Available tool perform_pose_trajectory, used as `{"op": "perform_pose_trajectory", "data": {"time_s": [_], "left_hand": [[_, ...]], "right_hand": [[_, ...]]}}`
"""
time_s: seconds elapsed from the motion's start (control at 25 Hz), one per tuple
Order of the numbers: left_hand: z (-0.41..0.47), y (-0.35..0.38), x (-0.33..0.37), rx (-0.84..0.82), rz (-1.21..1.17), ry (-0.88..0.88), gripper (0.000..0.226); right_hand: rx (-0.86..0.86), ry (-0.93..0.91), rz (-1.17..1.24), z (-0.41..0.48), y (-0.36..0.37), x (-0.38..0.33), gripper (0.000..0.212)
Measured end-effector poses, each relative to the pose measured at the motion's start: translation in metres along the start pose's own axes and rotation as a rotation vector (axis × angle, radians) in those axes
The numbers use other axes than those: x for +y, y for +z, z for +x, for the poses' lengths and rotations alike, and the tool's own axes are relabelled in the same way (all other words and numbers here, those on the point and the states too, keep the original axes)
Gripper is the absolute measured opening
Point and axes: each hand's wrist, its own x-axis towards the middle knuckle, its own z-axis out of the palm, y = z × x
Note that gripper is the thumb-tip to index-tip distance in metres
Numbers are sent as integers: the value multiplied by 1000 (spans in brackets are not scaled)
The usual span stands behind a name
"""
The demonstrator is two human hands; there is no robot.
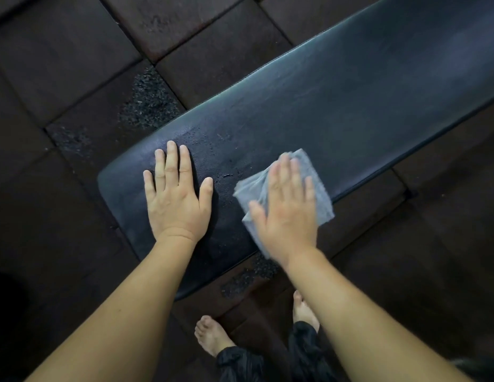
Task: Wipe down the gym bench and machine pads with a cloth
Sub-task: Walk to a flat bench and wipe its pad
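- Pressing flat, the right hand (287, 213) pins the cloth (321, 194) on the bench (350, 100) near its rounded end, fingers straight.
- Left hand (177, 205) lies open on the bench alongside, clear of the cloth.
- Cloth looks thin and limp; palm pressure should steer it.
- Droplets (223, 175) sit between the hands; floor tiles (75, 64) around, nothing blocking.

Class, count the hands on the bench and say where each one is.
2. The left hand lies flat on the bare bench near its rounded end. The right hand presses the grey cloth down beside it.
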Motion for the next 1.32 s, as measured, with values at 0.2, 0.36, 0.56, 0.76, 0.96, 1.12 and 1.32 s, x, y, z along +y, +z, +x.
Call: {"op": "perform_pose_trajectory", "data": {"time_s": [0.2,0.36,0.56,0.76,0.96,1.12,1.32], "left_hand": [[1,-10,-7,-56,-80,34,74],[-12,-14,-41,-42,-24,101,73],[-33,-8,-79,-34,-26,18,77],[-30,-1,-79,6,-44,9,75],[-33,3,-80,31,-73,22,75],[-33,3,-79,25,-81,18,75],[-29,-2,-80,-12,-89,19,76]], "right_hand": [[-92,-238,-23,33,-6,14,83],[-73,72,-47,112,-25,6,80],[-160,-216,-108,41,-8,-44,84],[-101,-134,-68,135,-12,-93,83],[-99,-190,-39,113,-12,-84,83],[-144,-237,-100,5,-8,-30,83],[-101,-135,-40,124,-12,-107,82]]}}
